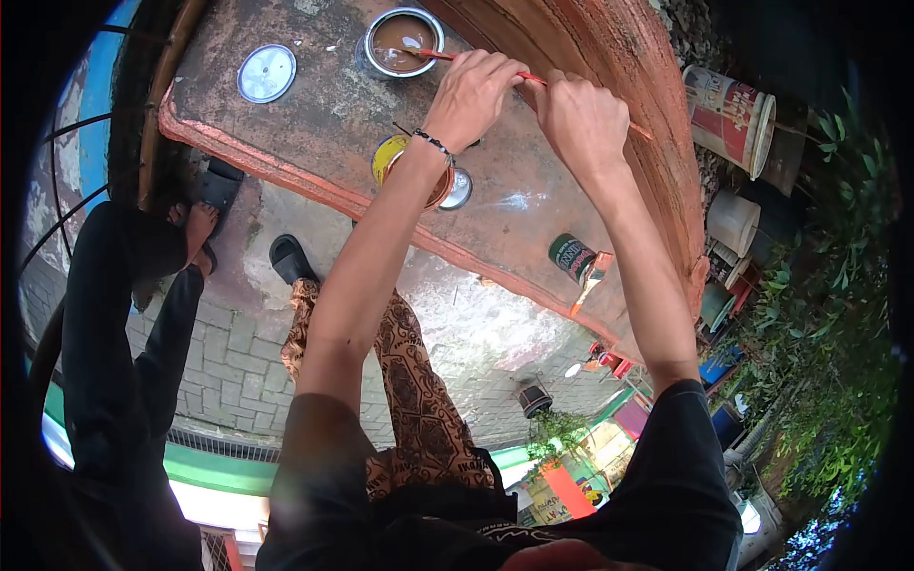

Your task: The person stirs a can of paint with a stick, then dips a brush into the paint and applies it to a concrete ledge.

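A long, thin red stick slants across the top of the view. My left hand is closed round it nearer the paint can, and my right hand grips it farther along. The stick's left end reaches into an opened can of brown paint. A round white lid lies to the left of that can. Under my left forearm sits a yellow can, partly hidden, with a smaller lid beside it.
A dark green can and a paintbrush are on the worn ledge, near my right forearm. Buckets and plants stand at the right. Another person in dark trousers is at the left.
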The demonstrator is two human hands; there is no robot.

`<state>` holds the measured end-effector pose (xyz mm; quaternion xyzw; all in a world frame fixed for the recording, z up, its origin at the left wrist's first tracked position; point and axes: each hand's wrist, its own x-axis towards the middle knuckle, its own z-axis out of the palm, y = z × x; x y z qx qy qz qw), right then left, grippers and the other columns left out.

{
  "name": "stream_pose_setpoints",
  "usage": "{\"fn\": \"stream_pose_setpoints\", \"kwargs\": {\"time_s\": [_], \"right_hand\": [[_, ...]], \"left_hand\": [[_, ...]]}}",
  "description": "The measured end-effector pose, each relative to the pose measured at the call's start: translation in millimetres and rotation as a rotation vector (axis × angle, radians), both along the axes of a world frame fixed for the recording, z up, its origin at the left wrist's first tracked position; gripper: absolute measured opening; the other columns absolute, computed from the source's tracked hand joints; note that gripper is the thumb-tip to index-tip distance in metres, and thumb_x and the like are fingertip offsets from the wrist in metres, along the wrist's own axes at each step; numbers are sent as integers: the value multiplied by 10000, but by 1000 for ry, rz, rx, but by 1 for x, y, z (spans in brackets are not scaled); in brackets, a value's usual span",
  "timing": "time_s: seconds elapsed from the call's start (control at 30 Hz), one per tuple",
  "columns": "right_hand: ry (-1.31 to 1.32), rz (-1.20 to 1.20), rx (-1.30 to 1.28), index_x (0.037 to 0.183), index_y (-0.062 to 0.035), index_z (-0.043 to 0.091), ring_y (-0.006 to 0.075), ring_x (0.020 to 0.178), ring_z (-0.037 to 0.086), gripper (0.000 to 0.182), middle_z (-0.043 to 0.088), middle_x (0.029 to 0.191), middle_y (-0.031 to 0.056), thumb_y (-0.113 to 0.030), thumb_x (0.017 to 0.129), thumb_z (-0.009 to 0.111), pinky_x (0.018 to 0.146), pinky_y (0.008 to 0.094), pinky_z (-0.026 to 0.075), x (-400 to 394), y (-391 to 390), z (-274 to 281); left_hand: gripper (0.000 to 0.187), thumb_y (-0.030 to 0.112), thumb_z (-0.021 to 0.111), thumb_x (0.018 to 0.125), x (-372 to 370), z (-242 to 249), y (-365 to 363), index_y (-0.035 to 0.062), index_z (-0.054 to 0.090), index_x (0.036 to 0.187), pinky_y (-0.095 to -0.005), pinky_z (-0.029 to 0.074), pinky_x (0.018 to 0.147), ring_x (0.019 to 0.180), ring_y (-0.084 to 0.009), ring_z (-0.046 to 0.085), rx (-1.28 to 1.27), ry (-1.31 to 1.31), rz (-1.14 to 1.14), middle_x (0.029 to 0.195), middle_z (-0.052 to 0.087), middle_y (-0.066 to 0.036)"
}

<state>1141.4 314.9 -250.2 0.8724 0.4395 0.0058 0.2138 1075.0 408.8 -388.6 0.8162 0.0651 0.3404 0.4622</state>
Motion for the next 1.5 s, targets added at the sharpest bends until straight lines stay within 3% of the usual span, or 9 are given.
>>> {"fn": "stream_pose_setpoints", "kwargs": {"time_s": [0.13, 0.3, 0.43, 0.5, 0.57, 0.7, 0.77, 1.23, 1.5], "right_hand": [[230, -125, -52, 907, -18, 749, 318, 833, 768, 410, 734, 847, 240, -373, 1033, 585, 638, 400, 609, 2, 4, 25], [1264, -871, -8, 1173, 25, 657, 101, 732, 660, 370, 614, 792, 53, -315, 1092, 537, 546, 273, 571, 38, 0, 48], [1587, -1082, 253, 1143, -5, 619, 42, 614, 607, 243, 599, 787, -31, -234, 1078, 573, 484, 191, 505, 19, -11, 46], [1546, -1111, 388, 1147, -15, 620, 26, 549, 546, 196, 579, 769, -60, -191, 1066, 587, 449, 194, 455, -11, -15, 46], [1668, -1206, 551, 1164, -1, 620, 50, 591, 523, 209, 577, 837, -16, -182, 1064, 590, 455, 232, 437, -34, -26, 33], [1671, -1286, 738, 1192, -14, 608, 53, 562, 497, 218, 561, 837, -13, -190, 1066, 587, 436, 235, 407, -92, -20, 18], [1643, -1354, 815, 1238, -16, 586, 57, 557, 499, 245, 548, 841, -7, -195, 1070, 577, 421, 244, 397, -112, -20, 18], [1736, -1559, 1161, 1233, -24, 572, 95, 577, 576, 217, 560, 906, 45, -178, 1081, 549, 414, 260, 473, -176, -19, -13], [1743, -1647, 1193, 1178, -31, 591, 73, 540, 541, 213, 535, 817, 14, -218, 1092, 538, 386, 251, 407, -193, -14, -11]], "left_hand": [[183, 110, 647, 939, -14, -2, 8, 66, 712, 1104, -435, 487, 976, 1013, -283, 638, -8, 30, -82, 1018, 704, -88], [247, 118, 658, 953, -32, -3, 11, 74, 697, 1193, -447, 468, 1078, 1151, -304, 625, 42, 0, -135, 1143, 693, -108], [313, 107, 713, 917, -54, 24, 24, 73, 695, 1228, -433, 467, 1096, 1172, -301, 631, 151, 72, -10, 1180, 697, -94], [336, 98, 733, 905, -72, 40, 26, 67, 692, 1237, -416, 488, 1068, 1146, -282, 651, 220, 117, 65, 1163, 709, -89], [310, 133, 740, 918, -92, 42, 19, 27, 696, 1206, -356, 553, 927, 1009, -209, 702, -575, 265, 196, 1060, 739, -69], [203, 203, 715, 939, -117, 61, 27, 33, 729, 1050, -306, 571, 700, 762, -130, 687, -762, 529, 197, 873, 738, -54], [262, 327, 689, 995, -118, 74, 32, 67, 719, 984, -244, 540, 663, 715, -81, 653, -1285, 828, 111, 875, 708, 0], [232, 272, 645, 1039, -131, 62, 9, 60, 732, 1080, -205, 509, 565, 629, -34, 565, -1441, 857, 136, 826, 679, 35], [329, 335, 586, 1071, -153, 66, 9, 61, 677, 1227, -240, 520, 622, 796, -94, 643, -1392, 933, 57, 1020, 695, -12]]}}
